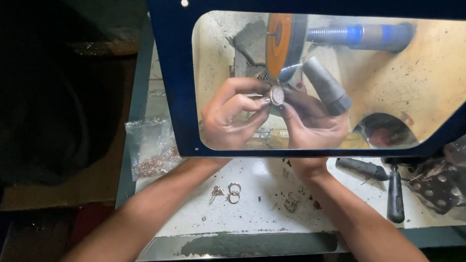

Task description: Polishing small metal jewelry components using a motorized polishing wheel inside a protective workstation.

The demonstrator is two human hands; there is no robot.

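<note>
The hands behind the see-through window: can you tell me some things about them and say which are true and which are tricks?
1. Both hands, the left hand and the right hand, pinch one small round metal piece. True.
2. The metal piece is held near an orange wheel. True.
3. The window has a red frame. False: the frame is dark blue.
4. The small rings are on the fingers. False: they lie on the white table, in front of the window.
5. The clear bag lies to the right of the arms. False: it is on the left.
</note>
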